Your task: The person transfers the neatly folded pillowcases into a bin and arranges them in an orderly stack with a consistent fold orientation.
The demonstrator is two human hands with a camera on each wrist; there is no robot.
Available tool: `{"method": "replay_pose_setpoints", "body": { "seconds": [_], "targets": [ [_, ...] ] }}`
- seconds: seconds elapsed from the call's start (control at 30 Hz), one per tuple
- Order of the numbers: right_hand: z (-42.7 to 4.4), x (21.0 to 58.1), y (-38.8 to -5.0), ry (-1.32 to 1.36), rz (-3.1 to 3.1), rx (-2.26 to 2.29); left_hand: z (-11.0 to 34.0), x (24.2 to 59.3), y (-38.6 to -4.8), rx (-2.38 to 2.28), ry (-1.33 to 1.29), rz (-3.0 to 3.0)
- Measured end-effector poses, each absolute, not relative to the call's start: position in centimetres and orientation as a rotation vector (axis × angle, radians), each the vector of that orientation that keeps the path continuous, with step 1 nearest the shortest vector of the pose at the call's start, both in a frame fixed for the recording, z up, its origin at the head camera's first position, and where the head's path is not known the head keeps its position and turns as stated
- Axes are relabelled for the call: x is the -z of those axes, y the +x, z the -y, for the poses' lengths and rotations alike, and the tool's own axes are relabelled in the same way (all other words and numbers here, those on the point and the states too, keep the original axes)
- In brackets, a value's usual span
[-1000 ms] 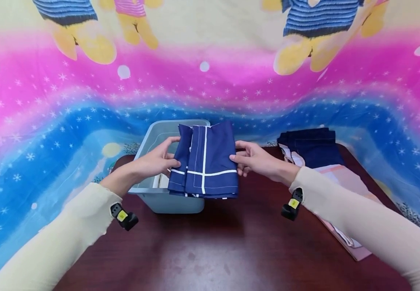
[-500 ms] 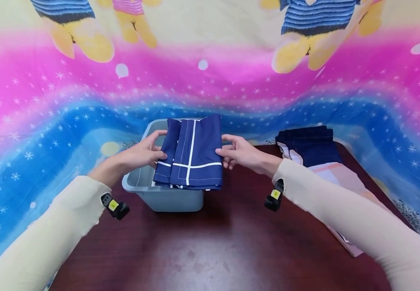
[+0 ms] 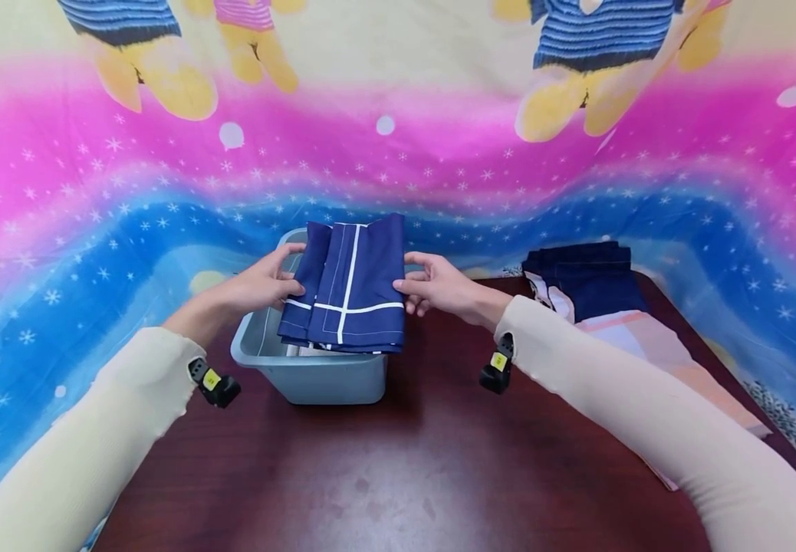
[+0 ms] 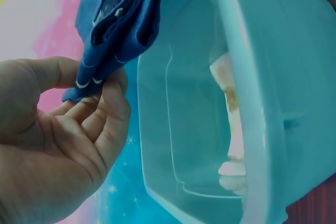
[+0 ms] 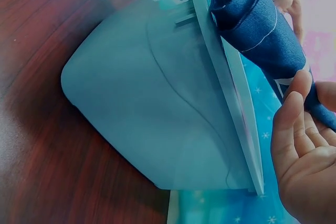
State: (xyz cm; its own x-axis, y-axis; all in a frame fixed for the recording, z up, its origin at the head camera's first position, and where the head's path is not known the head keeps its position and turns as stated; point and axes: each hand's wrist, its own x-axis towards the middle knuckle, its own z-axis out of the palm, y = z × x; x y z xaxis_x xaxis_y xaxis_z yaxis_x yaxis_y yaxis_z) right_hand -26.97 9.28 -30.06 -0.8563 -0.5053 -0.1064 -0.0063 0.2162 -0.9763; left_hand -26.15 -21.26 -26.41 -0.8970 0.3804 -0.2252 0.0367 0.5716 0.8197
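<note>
Cloth (image 3: 363, 280): folded, navy with white lines, held above the bin (image 3: 329, 381)
Left hand (image 3: 256, 287): thumb and fingers pinch its left edge
Right hand (image 3: 442, 286): thumb and fingers pinch its right edge
Bin: upright on the table (image 3: 398, 468), white item (image 4: 233, 124) inside
Right side: dark garment (image 3: 594, 280) far, pink fabric (image 3: 667, 349) nearer

Bright head view, pale glare on table (image 3: 398, 479), soft wrist views

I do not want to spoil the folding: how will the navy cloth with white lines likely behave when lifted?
The navy cloth is probably floppy: its layers curve softly. It may unfold if one side is released, since the left hand and right hand hold opposite sides.
</note>
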Motion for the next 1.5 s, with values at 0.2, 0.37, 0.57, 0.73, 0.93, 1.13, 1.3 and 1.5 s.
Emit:
{"method": "replay_pose_setpoints", "body": {
  "seconds": [0.2,0.37,0.57,0.73,0.93,1.13,1.3,1.5],
  "targets": [
    [-8.7,30.3,-27.3,-0.465,-2.092,1.687,21.8,26.4,-26.5,-1.265,0.32,-2.407],
    [-8.2,30.5,-27.7,-0.445,-2.118,1.674,22.1,26.6,-26.7,-1.275,0.323,-2.384],
    [-7.3,30.5,-28.4,-0.433,-2.146,1.677,22.6,26.7,-27.3,-1.259,0.316,-2.425],
    [-6.7,30.3,-28.8,-0.429,-2.164,1.659,23.0,26.5,-27.7,-1.211,0.327,-2.459],
    [-6.0,30.4,-29.2,-0.409,-2.195,1.628,23.6,26.4,-28.1,-1.195,0.295,-2.476],
    [-5.5,31.2,-29.2,-0.425,-2.23,1.566,24.0,27.0,-28.4,-1.148,0.307,-2.506],
    [-5.1,31.8,-29.2,-0.442,-2.26,1.53,24.1,27.7,-28.4,-1.083,0.307,-2.539],
    [-4.4,32.2,-29.4,-0.473,-2.295,1.505,24.2,28.4,-28.4,-1.047,0.278,-2.564]
  ]
}}
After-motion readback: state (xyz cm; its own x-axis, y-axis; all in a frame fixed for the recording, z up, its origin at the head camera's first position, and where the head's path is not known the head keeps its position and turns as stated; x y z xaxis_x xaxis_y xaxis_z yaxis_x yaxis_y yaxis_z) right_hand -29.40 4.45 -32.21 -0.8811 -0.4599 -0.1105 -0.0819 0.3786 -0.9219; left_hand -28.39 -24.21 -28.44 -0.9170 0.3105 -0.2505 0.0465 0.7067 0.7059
